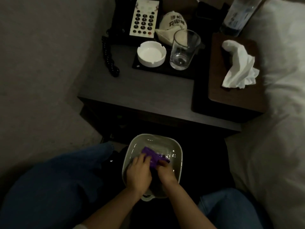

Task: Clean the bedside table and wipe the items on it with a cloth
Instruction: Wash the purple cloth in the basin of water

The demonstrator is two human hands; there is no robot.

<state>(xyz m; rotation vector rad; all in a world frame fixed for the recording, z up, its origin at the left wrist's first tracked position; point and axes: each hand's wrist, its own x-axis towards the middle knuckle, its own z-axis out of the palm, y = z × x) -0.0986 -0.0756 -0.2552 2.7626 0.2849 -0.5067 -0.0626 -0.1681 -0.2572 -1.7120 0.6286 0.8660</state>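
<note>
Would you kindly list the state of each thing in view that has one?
cloth: in the basin, gripped by both hands
basin: on the floor, holds water
left hand: grips the cloth
right hand: grips the cloth
glass: upright, empty
ashtray: empty
tissue box: tissue sticking out
bottle: standing

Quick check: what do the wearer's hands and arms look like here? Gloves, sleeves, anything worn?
Both the left hand and the right hand are bare: no gloves, and no rings or watch visible in the dim light. Forearms are uncovered; a pale sleeve edge shows at the frame bottom on the left arm. Blue jeans cover the legs.
</note>
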